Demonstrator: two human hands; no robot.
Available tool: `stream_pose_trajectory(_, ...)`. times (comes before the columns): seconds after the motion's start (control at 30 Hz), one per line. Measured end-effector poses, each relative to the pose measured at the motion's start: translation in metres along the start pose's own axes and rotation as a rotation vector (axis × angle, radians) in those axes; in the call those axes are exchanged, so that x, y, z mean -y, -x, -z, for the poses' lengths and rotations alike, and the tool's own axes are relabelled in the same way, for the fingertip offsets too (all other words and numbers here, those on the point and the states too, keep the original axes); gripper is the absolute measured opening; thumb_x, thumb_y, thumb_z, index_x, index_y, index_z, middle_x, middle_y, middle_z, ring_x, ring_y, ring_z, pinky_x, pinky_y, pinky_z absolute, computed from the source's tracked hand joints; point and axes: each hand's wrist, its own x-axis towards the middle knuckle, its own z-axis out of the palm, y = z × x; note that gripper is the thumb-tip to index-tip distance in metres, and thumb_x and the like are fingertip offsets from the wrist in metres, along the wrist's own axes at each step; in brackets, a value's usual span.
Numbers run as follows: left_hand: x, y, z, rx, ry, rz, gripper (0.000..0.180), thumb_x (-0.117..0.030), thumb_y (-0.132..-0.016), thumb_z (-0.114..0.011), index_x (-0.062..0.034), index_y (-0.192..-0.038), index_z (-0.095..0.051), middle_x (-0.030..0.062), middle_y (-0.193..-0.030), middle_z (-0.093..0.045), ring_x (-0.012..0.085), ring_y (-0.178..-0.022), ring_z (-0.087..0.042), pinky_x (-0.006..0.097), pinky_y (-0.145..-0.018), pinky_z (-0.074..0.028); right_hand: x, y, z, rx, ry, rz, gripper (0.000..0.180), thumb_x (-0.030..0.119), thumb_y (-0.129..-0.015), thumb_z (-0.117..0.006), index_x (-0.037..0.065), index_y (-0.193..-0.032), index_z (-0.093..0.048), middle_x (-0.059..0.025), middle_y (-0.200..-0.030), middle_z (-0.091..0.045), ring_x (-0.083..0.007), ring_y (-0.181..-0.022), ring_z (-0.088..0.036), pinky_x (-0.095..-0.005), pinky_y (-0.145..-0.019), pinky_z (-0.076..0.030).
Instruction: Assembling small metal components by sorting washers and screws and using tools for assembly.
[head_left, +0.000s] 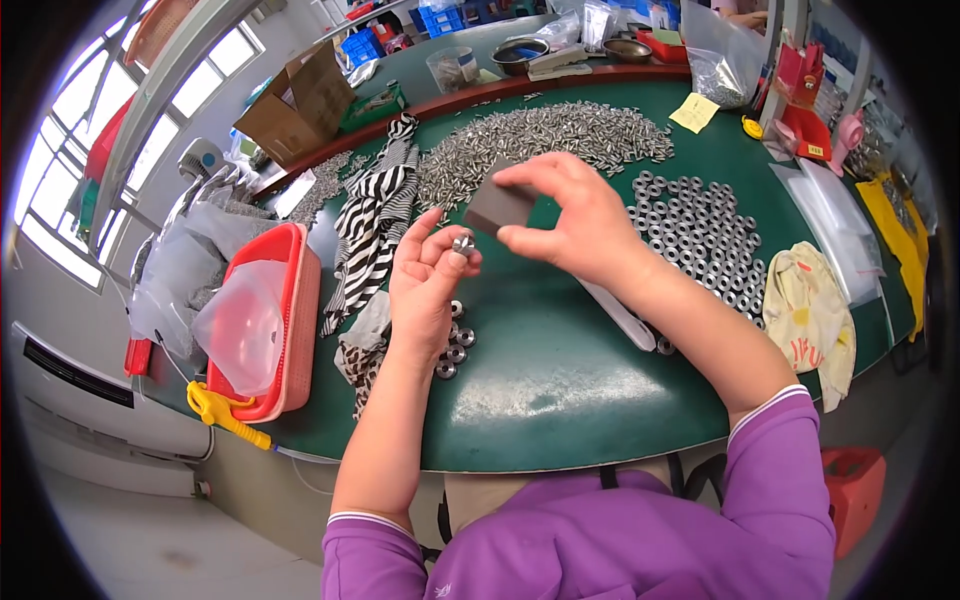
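Observation:
Between the fingertips of my left hand (pixel 425 280) is a small shiny metal ring (pixel 463 244), its far side partly hidden by my thumb. My right hand (pixel 580 215) pinches a dark grey-brown block (pixel 498 206) by its edges, just beyond the ring and apart from it. The block looks like a sanding sponge. Several loose metal rings (pixel 457 353) lie on the green table beside my left wrist. Many more metal rings (pixel 700 240) are spread out right of my right hand. Under my right forearm lies a long whitish tool (pixel 622 316), partly hidden.
A heap of small metal pins (pixel 560 138) covers the far middle of the table (pixel 560 420). Left are a striped cloth (pixel 368 235), a red basket (pixel 302 345) and a yellow air gun (pixel 225 412). A stained cream cloth (pixel 808 320) hangs over the right edge.

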Motion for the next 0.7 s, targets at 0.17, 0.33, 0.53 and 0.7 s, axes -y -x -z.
stream_pose_trajectory(0.17, 0.005, 0.000, -0.009, -0.028, -0.094, -0.081, 0.066, -0.007, -0.085, -0.069, -0.0021, -0.139, -0.031, 0.0092, -0.110, -0.059, 0.0156, -0.092, -0.061, 0.028, -0.082, -0.051, -0.004, -0.005, -0.002, 0.102, -0.626, -0.290, 0.057, 0.018, -0.078, -0.072, 0.011, -0.130, -0.051, -0.0111, -0.124, -0.052, -0.0223, -0.114, -0.054, -0.0362, -0.097, -0.045)
stream_pose_trajectory(0.33, 0.005, 0.001, -0.015, -0.022, -0.119, -0.097, 0.071, 0.006, -0.083, -0.063, -0.0035, -0.141, -0.024, 0.0116, -0.110, -0.055, 0.0159, -0.097, -0.059, 0.031, -0.086, -0.052, 0.002, -0.002, -0.007, 0.258, -1.138, -0.324, 0.066, 0.009, -0.081, -0.066, 0.007, -0.140, -0.037, -0.0143, -0.132, -0.046, -0.0246, -0.122, -0.048, -0.0390, -0.104, -0.041)
stream_pose_trajectory(0.53, 0.002, 0.005, -0.022, -0.057, -0.233, -0.157, 0.074, 0.012, -0.080, -0.056, -0.0041, -0.143, -0.021, 0.0096, -0.107, -0.052, 0.0131, -0.093, -0.058, 0.026, -0.079, -0.050, -0.003, 0.001, -0.011, 0.332, -1.118, -0.269, 0.077, 0.004, -0.076, -0.065, 0.010, -0.145, -0.030, -0.0154, -0.138, -0.039, -0.0259, -0.129, -0.044, -0.0403, -0.107, -0.036)
stream_pose_trajectory(0.7, 0.003, 0.005, -0.022, -0.060, -0.313, -0.173, 0.079, 0.012, -0.077, -0.057, -0.0046, -0.145, -0.019, 0.0112, -0.106, -0.052, 0.0148, -0.090, -0.061, 0.025, -0.077, -0.050, -0.004, 0.004, -0.011, 0.359, -1.153, -0.310, 0.078, -0.001, -0.074, -0.064, 0.010, -0.144, -0.030, -0.0159, -0.140, -0.038, -0.0278, -0.133, -0.039, -0.0416, -0.111, -0.033)
